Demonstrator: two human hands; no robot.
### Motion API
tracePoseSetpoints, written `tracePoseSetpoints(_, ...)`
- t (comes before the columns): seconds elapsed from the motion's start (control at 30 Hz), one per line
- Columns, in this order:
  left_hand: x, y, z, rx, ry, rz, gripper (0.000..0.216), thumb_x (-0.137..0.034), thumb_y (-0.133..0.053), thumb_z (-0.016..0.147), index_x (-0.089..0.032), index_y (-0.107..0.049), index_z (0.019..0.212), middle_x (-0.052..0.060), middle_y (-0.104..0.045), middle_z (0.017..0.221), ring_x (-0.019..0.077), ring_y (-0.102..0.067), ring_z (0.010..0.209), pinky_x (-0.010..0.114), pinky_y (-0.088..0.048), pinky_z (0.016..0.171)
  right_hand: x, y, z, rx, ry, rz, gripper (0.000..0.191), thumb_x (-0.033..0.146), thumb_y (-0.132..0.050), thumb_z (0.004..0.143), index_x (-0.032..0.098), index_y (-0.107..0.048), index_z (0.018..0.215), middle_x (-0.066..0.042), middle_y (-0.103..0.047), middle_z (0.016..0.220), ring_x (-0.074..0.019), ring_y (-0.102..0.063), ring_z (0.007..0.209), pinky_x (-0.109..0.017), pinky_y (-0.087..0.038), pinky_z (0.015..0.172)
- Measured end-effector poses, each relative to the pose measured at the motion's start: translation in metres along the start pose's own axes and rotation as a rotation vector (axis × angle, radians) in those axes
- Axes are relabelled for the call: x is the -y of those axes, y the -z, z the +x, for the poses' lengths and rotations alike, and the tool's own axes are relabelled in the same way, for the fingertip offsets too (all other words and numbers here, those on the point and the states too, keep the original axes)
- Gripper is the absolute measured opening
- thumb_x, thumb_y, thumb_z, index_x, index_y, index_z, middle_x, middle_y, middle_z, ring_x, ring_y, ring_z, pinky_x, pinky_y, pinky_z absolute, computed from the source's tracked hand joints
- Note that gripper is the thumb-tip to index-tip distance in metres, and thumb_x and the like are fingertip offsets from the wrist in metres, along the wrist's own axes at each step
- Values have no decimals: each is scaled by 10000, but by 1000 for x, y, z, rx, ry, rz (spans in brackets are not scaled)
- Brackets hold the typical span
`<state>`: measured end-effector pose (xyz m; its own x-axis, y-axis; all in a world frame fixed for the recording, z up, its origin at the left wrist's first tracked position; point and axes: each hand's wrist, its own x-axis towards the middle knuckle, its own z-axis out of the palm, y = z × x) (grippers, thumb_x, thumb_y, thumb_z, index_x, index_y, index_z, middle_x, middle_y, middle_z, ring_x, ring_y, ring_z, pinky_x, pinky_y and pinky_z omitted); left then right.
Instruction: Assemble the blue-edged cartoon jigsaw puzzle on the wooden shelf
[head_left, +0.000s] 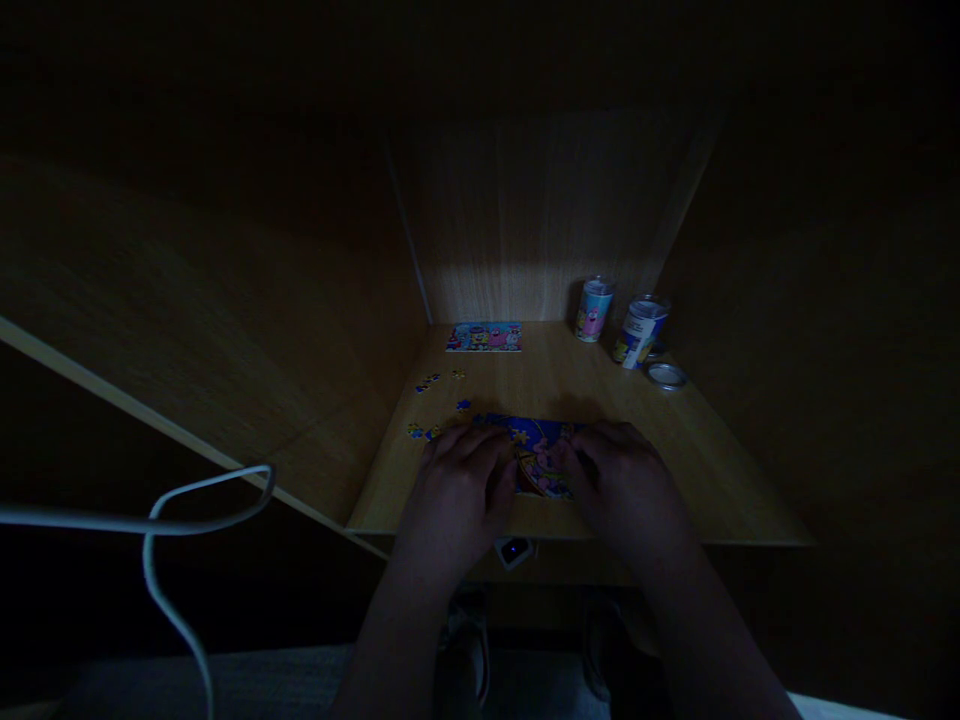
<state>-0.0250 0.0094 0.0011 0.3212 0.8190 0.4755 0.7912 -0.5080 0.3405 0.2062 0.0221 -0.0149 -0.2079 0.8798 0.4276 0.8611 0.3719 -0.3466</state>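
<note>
A partly assembled blue cartoon jigsaw puzzle [536, 450] lies near the front edge of a small wooden desk [712, 470]. My left hand [461, 485] rests flat on its left part, fingers stretched out. My right hand [622, 475] lies flat on its right part, fingers spread towards the puzzle's middle. Both hands press on the puzzle and hold nothing. Several loose blue and yellow puzzle pieces [435, 405] lie scattered left of the puzzle.
The scene is very dim. A finished picture card [484, 337] lies at the desk's back. Two cartoon-printed tins [594, 309] [640, 331] stand back right, with a round lid [666, 376] beside them. Wooden panels wall the desk. A white cable [172, 540] loops at left.
</note>
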Motion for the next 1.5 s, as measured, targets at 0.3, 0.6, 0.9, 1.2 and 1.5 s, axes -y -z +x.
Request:
tracePoseSetpoints(0.3, -4, 3, 1, 57, 26, 16, 119, -201, -650, 1068, -236, -757, 1107, 71, -807, 1235, 306, -706, 1225, 583, -550, 1147, 0, 0, 0, 2, -2, -7, 227, 303, -573, 1086, 241, -693, 903, -80, -738, 941, -271, -648, 951, -405, -479, 881)
tracePoseSetpoints(0.6, -2, 2, 0, 64, 31, 23, 117, -196, -642, 1073, -247, -734, 1124, 72, -778, 1381, 311, -660, 1369, 581, -500, 1224, 1, 0, 0, 3, -6, 9, 243, 323, -575, 1101, 238, -682, 901, -77, -733, 946, -278, -654, 970, -418, -487, 894)
tracePoseSetpoints(0.9, -4, 4, 3, 79, 18, 1, 167, -183, -593, 1107, -239, -749, 1084, 53, -813, 1204, 291, -700, 1193, 569, -535, 1156, -1, 0, 0, 5, 17, 12, 271, 342, -557, 1109, 247, -663, 878, -71, -725, 929, -268, -652, 941, -410, -485, 875)
tracePoseSetpoints(1.2, 1, -1, 0, 48, 12, 4, 252, -196, -608, 1104, -234, -785, 1279, 52, -815, 1332, 299, -690, 1287, 564, -530, 1193, -1, -1, 1, 3, 8, 21, 272, 341, -562, 1107, 245, -668, 876, -69, -728, 916, -268, -659, 946, -415, -493, 892)
tracePoseSetpoints(1.5, -3, 3, 1, 37, 10, -2, 214, -174, -625, 1078, -248, -782, 1204, 63, -803, 1335, 296, -702, 1286, 569, -531, 1197, 0, 0, 0, 12, 6, 21, 253, 329, -576, 1098, 238, -676, 884, -69, -721, 922, -272, -655, 952, -418, -494, 892)
